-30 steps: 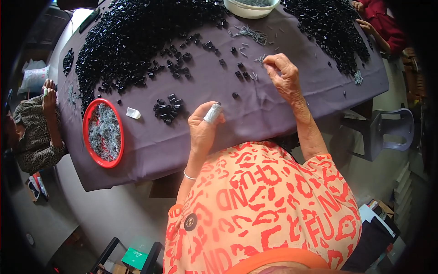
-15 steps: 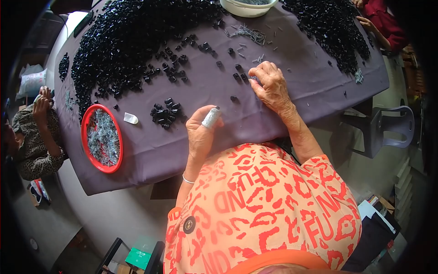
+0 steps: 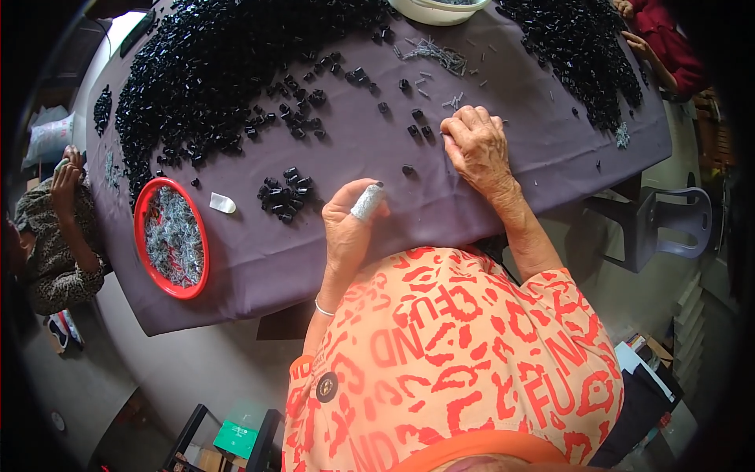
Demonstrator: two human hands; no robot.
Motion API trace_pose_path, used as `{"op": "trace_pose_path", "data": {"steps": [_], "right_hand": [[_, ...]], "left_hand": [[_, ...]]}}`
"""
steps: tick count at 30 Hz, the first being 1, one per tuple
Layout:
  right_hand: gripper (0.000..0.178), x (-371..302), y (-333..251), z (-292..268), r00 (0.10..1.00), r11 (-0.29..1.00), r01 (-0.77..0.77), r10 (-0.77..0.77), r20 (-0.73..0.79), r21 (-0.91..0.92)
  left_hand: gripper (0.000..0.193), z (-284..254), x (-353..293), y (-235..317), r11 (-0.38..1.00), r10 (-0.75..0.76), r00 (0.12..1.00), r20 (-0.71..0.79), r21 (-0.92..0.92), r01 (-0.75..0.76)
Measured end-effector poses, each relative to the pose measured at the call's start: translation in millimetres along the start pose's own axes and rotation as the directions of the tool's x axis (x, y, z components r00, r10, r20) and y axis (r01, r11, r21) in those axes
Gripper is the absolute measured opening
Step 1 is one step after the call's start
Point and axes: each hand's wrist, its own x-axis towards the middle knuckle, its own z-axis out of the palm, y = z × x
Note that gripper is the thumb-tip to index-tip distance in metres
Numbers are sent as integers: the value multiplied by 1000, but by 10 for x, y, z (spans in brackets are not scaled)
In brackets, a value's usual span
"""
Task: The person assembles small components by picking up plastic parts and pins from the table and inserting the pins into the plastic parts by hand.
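My left hand [image 3: 350, 228] is closed just above the table's near edge, its thumb wrapped in a whitish cover [image 3: 366, 203]. A small black plastic piece [image 3: 379, 184] shows at the thumb's tip. My right hand [image 3: 478, 149] is farther forward, fingers bent and pinched together low over the cloth; whatever they hold is hidden. Beside its fingertips lie a few black pieces [image 3: 421, 131] and some thin grey pins [image 3: 454, 102]. A single black piece [image 3: 407, 170] rests between my hands. Left of my left hand is a small cluster of black pieces [image 3: 285, 194].
A large heap of black pieces [image 3: 212, 71] covers the table's far left; another heap [image 3: 570, 59] is at far right. A red basket [image 3: 206, 244] holds grey pins, beside a white finger cover [image 3: 222, 204]. A white bowl [image 3: 432, 14] stands at the back. Co-workers sit at both sides.
My right hand has shifted slightly to the right, its fingers still pinched. My left hand stays nearly in place. The view has turned a little, moving the table's things slightly.
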Motion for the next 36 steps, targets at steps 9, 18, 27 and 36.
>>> {"op": "trace_pose_path", "data": {"steps": [9, 18, 27, 36], "right_hand": [[16, -3, -91, 73, 988, 998, 53, -55, -141, -19], [7, -117, -565, -58, 966, 404, -255, 80, 244, 879], [8, -263, -766, -94, 998, 577, -35, -28, 63, 816], [11, -364, -832, -140, 999, 674, 35, -52, 0, 738]], "left_hand": [[14, 1, -10, 0, 1000, -7, 1000, 0, -3, 7], [14, 17, -49, -21, 998, 51, 998, 37, 40, -53], [14, 48, -205, 25, 991, 95, 995, 43, 96, -98], [11, 110, -325, 54, 893, 253, 965, 63, 368, -258]]}}
